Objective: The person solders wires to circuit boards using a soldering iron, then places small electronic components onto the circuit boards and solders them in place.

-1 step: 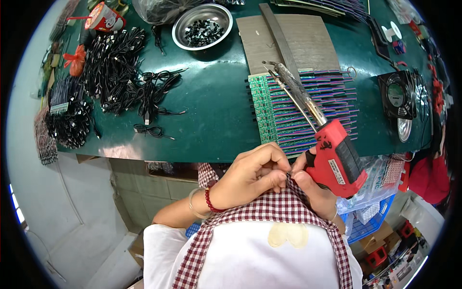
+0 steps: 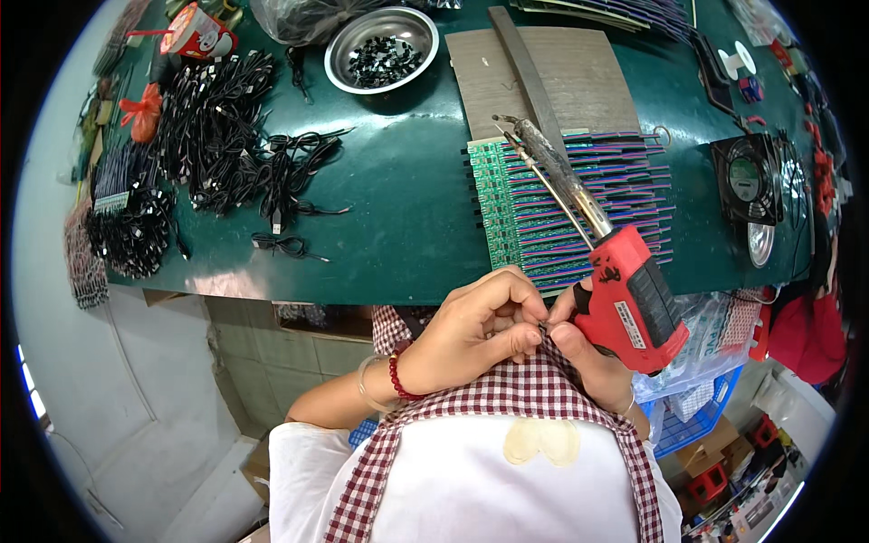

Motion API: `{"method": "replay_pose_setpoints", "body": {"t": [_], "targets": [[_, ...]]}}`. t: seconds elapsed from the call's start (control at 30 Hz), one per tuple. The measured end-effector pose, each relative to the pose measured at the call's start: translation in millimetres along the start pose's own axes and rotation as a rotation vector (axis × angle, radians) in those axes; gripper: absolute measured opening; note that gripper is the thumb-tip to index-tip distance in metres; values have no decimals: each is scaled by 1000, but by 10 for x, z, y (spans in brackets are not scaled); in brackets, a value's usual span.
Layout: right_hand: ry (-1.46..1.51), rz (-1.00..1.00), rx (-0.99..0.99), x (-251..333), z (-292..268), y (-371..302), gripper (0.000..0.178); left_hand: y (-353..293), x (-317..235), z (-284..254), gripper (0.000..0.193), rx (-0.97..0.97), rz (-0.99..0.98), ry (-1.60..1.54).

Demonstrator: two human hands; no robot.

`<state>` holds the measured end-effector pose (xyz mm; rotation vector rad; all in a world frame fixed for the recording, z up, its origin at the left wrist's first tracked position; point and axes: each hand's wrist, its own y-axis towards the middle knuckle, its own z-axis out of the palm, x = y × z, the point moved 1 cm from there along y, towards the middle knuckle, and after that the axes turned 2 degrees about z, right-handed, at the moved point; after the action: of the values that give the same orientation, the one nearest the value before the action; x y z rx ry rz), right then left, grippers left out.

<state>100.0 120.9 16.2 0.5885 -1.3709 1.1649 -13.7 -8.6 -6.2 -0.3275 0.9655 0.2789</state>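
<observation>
My left hand (image 2: 484, 330) is closed in front of my apron, just off the table's near edge. Its thumb and fingertips pinch a small dark piece (image 2: 543, 328), too small to name and partly hidden. Against the same piece are the thumb and forefinger of my right hand (image 2: 588, 357). That hand also grips a red and black soldering gun (image 2: 634, 303), whose metal barrel points up and away to the left. The barrel passes above rows of green circuit boards (image 2: 491, 199) with coloured wires attached. The gun's body covers part of my right hand.
A steel bowl (image 2: 430, 56) of small black parts sits at the back. Bundled black USB cables (image 2: 213, 136) lie left. A brown board (image 2: 588, 77) carries a flat metal bar (image 2: 520, 59). At right stand a black fan (image 2: 744, 178) and a white spool (image 2: 740, 60).
The soldering gun has shifted very slightly to the left. My hands keep the same pinch, almost unmoved.
</observation>
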Motion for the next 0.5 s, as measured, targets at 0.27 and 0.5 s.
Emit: {"method": "replay_pose_setpoints", "body": {"t": [0.27,0.5], "targets": [[-130,123,13,-155,-54,-74,29,28,109,10,24,-42,-108,-304],[-431,41,-74,-269,-101,-133,28,-29,-48,-1,8,-78,90,549]]}}
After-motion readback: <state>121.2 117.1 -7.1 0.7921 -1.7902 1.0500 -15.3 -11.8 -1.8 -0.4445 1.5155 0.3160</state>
